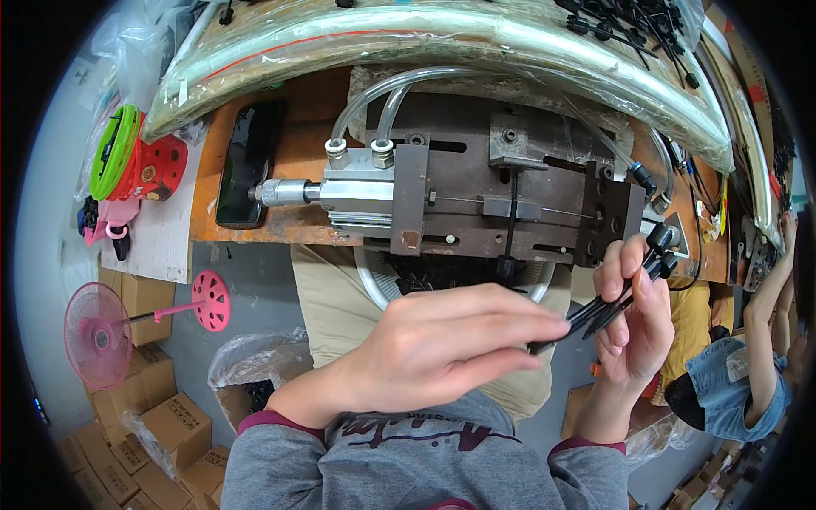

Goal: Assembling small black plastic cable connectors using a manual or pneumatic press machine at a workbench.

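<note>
My right hand (633, 314) is closed around a bundle of thin black rods with thick knobbed heads (659, 246), the heads pointing up and away from me. Reaching in from the left, my left hand (467, 340) has its fingers and thumb closed at the lower ends of those rods. In front of both hands stands a dark metal fixture (459, 229) bolted to the bench. One similar black rod (512, 212) lies across the block in its middle, head toward me. At the fixture's left end is a silver pneumatic cylinder (361, 195).
Clear air hoses (399, 81) arch over the fixture. A phone (246, 161) lies left of it, near a red-and-green bucket (161, 161). Plastic-wrapped long strips (476, 38) border the back. A white-rimmed container (374, 285) sits below the bench edge. Another person (739, 374) works at right.
</note>
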Available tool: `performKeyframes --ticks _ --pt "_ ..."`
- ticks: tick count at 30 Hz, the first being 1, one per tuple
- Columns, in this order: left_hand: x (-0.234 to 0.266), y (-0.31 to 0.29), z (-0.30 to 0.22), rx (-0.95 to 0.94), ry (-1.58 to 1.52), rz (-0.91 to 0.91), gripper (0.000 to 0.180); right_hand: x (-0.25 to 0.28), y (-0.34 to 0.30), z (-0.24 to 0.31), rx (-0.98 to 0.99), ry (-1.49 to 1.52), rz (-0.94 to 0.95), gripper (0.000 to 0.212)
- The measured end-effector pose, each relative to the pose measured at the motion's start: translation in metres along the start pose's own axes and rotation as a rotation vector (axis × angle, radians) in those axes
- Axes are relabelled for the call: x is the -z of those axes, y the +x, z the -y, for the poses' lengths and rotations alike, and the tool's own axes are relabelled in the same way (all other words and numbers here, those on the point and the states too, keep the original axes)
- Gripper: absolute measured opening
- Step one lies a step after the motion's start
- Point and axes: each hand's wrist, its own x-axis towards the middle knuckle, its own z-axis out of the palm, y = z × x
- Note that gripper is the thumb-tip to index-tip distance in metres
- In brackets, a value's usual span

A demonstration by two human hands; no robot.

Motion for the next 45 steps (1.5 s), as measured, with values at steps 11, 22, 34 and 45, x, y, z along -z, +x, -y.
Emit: performKeyframes --ticks 11,22,34,45 --pt "-0.013 -0.004 0.023 -0.116 0.739 -0.160 0.030 -0.006 -0.003 -0.010 0.599 -0.783 -0.282 0.018" --pt "-0.020 0.004 0.028 -0.077 0.934 -0.082 0.026 -0.009 -0.014 -0.015 0.962 -1.657 -0.202 0.024" --pt "-0.016 0.004 0.033 -0.031 0.861 -0.097 0.037 -0.002 -0.019 -0.022 0.921 -1.787 0.049 0.028" --pt "-0.010 -0.014 0.012 0.279 -0.099 -0.208 0.037 0.006 -0.019 -0.026 0.953 -1.767 0.041 0.032"
